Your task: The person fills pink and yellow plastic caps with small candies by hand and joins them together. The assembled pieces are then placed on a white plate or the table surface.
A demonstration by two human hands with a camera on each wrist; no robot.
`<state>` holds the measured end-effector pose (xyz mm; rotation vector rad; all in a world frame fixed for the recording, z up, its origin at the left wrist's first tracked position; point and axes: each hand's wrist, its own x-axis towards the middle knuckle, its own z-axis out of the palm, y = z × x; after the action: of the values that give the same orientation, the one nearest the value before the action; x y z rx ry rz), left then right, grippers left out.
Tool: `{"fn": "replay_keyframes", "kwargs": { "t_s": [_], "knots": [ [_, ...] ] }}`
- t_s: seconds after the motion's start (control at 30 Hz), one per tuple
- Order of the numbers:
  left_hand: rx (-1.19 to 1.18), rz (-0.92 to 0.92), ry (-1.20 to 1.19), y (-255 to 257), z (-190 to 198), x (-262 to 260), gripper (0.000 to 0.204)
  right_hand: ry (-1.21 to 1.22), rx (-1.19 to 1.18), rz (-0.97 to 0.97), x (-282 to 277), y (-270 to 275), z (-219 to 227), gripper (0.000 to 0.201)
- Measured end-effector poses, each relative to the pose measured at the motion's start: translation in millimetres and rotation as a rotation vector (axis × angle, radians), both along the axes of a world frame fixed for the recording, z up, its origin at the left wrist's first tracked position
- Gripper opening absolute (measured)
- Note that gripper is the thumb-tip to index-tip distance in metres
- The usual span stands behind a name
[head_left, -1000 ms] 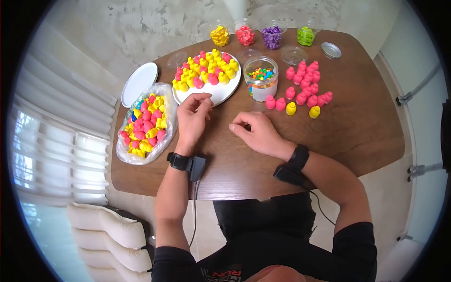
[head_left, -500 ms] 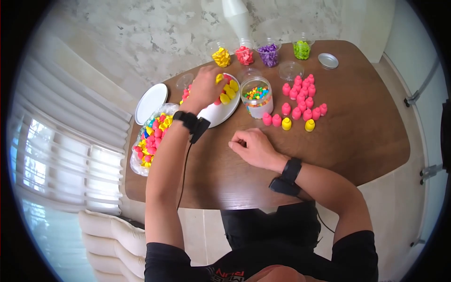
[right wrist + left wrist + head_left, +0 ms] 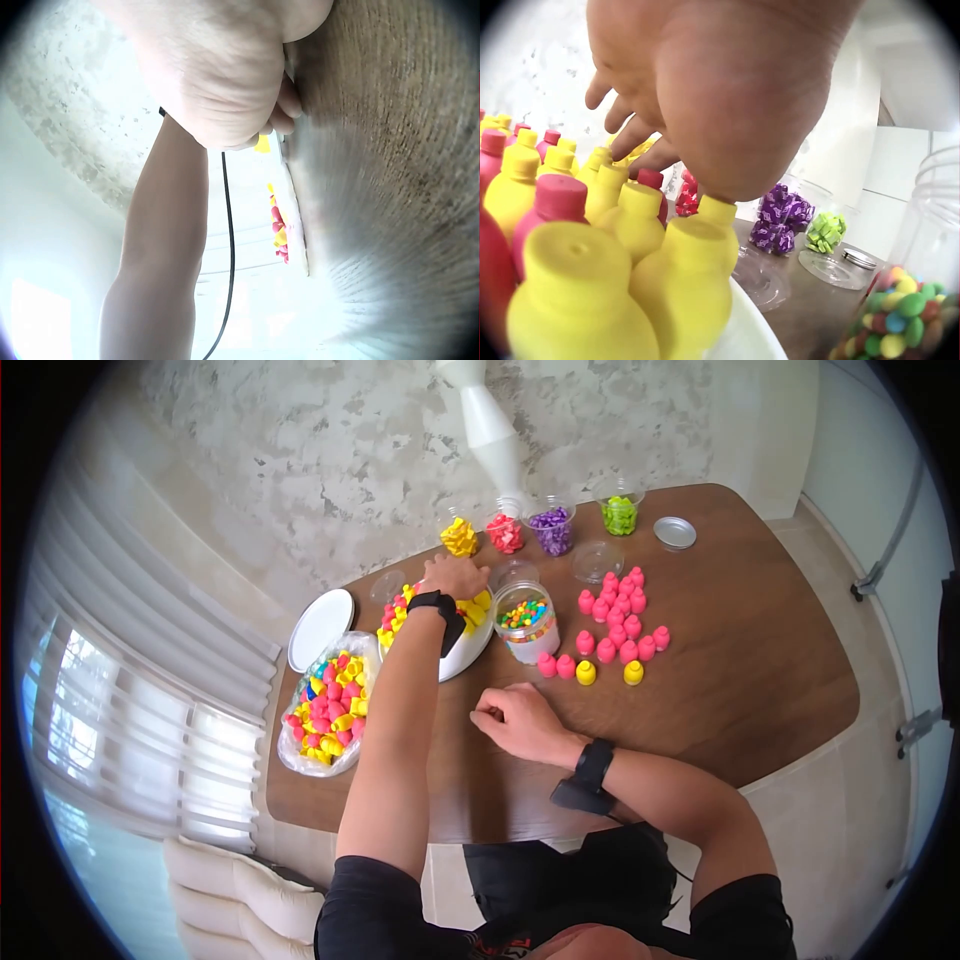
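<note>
My left hand reaches over the far side of the white plate, above upright yellow and pink bottle-shaped pieces. In the left wrist view the fingers of that hand are spread and extended over the yellow bottles; whether the fingertips touch any is hidden. My right hand rests near the middle of the wooden table, fingers loosely curled, and nothing shows in it. The right wrist view shows its palm side beside the tabletop.
A plastic bag of mixed pieces and a white lid lie at left. Right of the plate stand a jar of colourful candies, several pink bottles and two yellow ones. Cups of wrapped candies line the far edge.
My left hand has moved from the plate's near edge across to its far side, its fingers now extended. The right hand has stayed resting on the table, while the head view has shifted.
</note>
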<state>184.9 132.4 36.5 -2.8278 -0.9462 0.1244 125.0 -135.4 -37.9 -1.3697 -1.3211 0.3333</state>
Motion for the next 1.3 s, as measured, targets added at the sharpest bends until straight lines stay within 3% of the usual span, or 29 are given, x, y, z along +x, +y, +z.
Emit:
{"fn": "replay_keyframes", "kwargs": {
  "t_s": [0.07,0.27,0.47,0.77,1.03,1.13,1.3],
  "knots": [
    [-0.132,0.088,0.081,-10.1,12.6,0.2,0.061,-0.018,0.0,-0.01,0.8,-0.3,0.3,0.02],
    [-0.191,0.034,0.108,-19.6,24.1,-8.9,0.054,0.013,0.001,-0.003,-0.6,0.4,-0.6,0.02],
    [-0.149,-0.023,0.072,-9.6,13.5,-18.0,0.043,-0.004,-0.023,-0.003,-1.1,1.1,-1.3,0.021],
    [-0.125,-0.236,0.209,-25.3,18.6,-38.8,0.043,0.004,-0.057,0.005,-0.8,-1.2,0.0,0.023],
    [-0.048,-0.296,0.359,-48.4,20.9,-73.9,0.039,-0.013,-0.01,-0.001,-0.5,0.2,-2.6,0.022],
    [-0.048,-0.289,0.354,-58.8,22.7,-83.3,0.035,-0.006,-0.012,0.004,-0.8,-0.6,-2.7,0.022],
    [0.052,-0.505,0.112,-55.6,14.2,-99.6,0.032,0.096,-0.034,0.042,-0.7,1.4,-8.6,0.021]
  ]
}}
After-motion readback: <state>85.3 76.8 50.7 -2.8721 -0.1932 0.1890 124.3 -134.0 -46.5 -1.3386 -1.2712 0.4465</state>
